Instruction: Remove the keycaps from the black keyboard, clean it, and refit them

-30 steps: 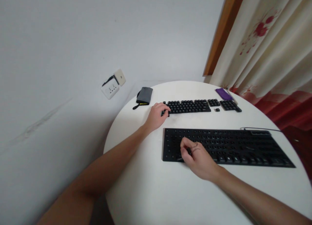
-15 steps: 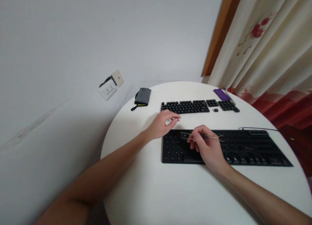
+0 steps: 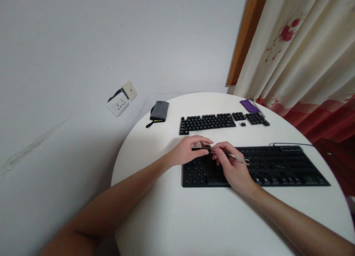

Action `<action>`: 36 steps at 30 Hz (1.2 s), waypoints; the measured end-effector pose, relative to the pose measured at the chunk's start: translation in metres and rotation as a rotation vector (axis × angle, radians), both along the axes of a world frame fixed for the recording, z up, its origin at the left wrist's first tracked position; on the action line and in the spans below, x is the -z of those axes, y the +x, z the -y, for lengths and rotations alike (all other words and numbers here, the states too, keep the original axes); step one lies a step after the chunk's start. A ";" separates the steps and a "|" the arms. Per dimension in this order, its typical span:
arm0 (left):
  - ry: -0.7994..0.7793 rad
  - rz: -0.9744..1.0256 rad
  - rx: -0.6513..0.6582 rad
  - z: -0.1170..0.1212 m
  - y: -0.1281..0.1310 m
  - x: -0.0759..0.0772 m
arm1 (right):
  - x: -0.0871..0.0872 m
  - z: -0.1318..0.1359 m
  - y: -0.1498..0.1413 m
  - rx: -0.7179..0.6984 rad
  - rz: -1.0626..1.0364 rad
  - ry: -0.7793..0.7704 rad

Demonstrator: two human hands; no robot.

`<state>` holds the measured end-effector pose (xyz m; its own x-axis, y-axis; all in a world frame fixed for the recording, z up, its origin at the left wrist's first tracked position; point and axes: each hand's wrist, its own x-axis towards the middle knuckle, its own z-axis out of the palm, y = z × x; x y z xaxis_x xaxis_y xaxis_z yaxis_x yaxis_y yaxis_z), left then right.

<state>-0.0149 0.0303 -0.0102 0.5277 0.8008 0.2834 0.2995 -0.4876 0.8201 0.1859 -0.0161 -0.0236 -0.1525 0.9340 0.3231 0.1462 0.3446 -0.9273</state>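
At the far left of the white round table point(image 3: 177, 219), a grey pouch point(image 3: 160, 110) lies flat, a yellow edge at its mouth and a dark loop hanging out; its contents are hidden. The left hand point(image 3: 185, 150) pinches a small dark piece point(image 3: 207, 148) between thumb and fingers, above the keyboard's top left corner. Beyond it, black keycaps point(image 3: 206, 122) lie in blocks of rows on the table. The black keyboard point(image 3: 194, 174) lies flat, small raised posts dotting its left end. Over it, the right hand point(image 3: 235, 171) grips a wire tool point(image 3: 239, 159) with a dark handle, one end meeting the dark piece. A purple pouch point(image 3: 249, 105) lies at the far right.
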 end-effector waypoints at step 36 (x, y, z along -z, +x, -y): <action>0.410 -0.363 -0.416 -0.044 -0.028 0.022 | 0.015 -0.007 -0.001 0.046 0.023 -0.012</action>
<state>-0.0427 0.0748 -0.0325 0.3182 0.8232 0.4702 0.7503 -0.5218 0.4059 0.1852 -0.0095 -0.0383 -0.1167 0.9440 0.3085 0.1831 0.3258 -0.9275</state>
